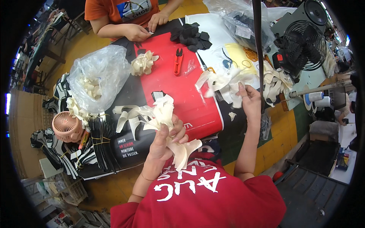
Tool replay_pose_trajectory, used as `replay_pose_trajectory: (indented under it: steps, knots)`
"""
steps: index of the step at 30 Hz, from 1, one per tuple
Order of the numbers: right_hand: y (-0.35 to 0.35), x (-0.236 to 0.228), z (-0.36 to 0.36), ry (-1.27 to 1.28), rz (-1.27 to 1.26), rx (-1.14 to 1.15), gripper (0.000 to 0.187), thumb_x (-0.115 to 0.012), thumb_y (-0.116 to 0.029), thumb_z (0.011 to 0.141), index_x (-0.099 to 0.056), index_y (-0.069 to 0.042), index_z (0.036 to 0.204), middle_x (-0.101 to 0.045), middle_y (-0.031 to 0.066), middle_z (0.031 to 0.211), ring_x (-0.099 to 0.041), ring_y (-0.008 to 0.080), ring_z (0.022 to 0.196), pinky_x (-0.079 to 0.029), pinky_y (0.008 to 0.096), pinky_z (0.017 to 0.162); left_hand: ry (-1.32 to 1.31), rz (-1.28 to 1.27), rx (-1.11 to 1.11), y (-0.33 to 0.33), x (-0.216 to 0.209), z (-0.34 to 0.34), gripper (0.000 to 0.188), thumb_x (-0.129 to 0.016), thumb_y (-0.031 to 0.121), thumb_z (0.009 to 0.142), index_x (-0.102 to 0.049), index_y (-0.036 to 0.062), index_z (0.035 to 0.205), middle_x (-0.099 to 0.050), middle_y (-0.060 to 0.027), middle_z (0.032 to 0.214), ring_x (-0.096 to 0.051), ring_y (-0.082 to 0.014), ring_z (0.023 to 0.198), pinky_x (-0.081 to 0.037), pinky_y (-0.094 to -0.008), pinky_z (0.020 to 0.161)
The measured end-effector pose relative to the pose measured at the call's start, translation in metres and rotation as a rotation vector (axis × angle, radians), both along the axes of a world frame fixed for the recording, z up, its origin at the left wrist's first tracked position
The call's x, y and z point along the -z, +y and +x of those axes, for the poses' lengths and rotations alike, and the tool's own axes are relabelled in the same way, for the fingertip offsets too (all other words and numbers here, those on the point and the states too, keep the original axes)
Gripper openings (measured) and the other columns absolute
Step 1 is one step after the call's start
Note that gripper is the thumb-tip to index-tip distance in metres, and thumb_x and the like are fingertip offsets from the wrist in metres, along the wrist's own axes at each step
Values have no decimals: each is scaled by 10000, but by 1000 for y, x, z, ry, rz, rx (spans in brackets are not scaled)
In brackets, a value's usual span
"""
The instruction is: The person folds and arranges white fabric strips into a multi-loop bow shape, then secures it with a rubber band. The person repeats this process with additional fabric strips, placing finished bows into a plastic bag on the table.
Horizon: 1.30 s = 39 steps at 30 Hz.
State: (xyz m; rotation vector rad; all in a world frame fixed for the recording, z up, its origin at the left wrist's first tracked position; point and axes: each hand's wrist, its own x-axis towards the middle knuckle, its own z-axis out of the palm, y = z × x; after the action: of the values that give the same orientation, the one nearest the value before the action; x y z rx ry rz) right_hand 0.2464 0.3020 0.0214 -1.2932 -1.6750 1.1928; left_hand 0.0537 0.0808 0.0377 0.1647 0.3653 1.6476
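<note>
Left fingers (178,131) grip cream pieces (164,109), jutting above and below | right fingers (243,91) pinch pale piece (232,94)

Passage afforded between left hand (160,143) and right hand (250,100) | left side blocked by plastic bag (110,72) | right, by dark pole (259,49)

There are the wearer's two hands (164,141), one pink fan (67,126), one black fan (306,45) and one snipper (177,64).

A co-worker (114,21) at the desk's (180,98) far edge is cut off above the chest, their pinched bit (151,33) too small to tell. The left hand (164,141) hides some near edge.
</note>
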Motion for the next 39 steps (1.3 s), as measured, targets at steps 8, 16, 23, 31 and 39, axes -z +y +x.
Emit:
replay_pose_trajectory:
  steps: [8,16,23,31,39]
  knots:
    - [-13,-16,-15,-1,-80,-117,326,-559,-272,960,-653,-7,1125,-639,19,656,-506,23,600,-389,197,542,185,-157,9,19,-7,13,613,-482,657,852,-482,88,1078,-373,19,785,-346,-68,583,-345,-244,602]
    - [-57,-29,-33,-123,-116,-429,233,-608,-191,928,-676,11,1021,-591,11,655,-539,40,623,-437,220,559,334,-91,-158,38,-4,22,812,-552,690,809,-428,28,1262,-412,5,845,-416,-98,686,-420,-279,687]
    - [-87,-36,-47,-422,343,-677,327,-640,-101,793,-607,-57,1115,-622,125,909,-610,305,703,-493,397,663,882,-367,-102,40,0,25,371,-646,207,908,-519,8,1194,-582,-12,848,-550,-74,734,-445,-220,630]
    - [-91,-48,-40,-128,222,-597,418,-659,45,719,-646,-52,1126,-629,113,974,-622,221,731,-509,311,613,626,-362,-420,6,-4,-3,250,-611,244,930,-557,55,1085,-579,-20,823,-456,-59,628,-379,-215,567]
    - [-85,-46,-55,77,668,-388,454,-623,135,663,-722,-106,1035,-548,211,1225,-634,282,1010,-555,324,754,34,-115,-192,-16,-11,-37,446,-442,449,975,-541,30,1091,-457,20,737,-366,-39,512,-342,-202,484]
